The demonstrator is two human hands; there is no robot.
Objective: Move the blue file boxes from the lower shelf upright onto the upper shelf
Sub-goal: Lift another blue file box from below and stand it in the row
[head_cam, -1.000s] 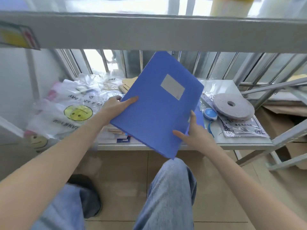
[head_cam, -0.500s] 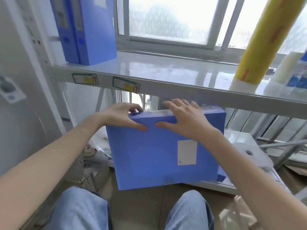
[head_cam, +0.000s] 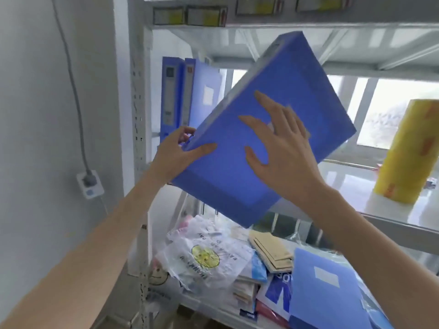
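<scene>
The blue box [head_cam: 273, 119] is up in the air, tilted, just in front of the upper shelf [head_cam: 356, 186]. Two more blue boxes [head_cam: 185, 91] already stand upright at the far left of that shelf. The left hand [head_cam: 175, 150] pinches the low corner of the box, thumb on the front. The right hand [head_cam: 280, 148] lies flat on the big face with fingers spread wide, pressing, not wrapping. The box looks stiff, smooth and probably light. A flat palm could slip on it, so holding the edges seems safer. Another box [head_cam: 327, 286] lies flat on the shelf below.
</scene>
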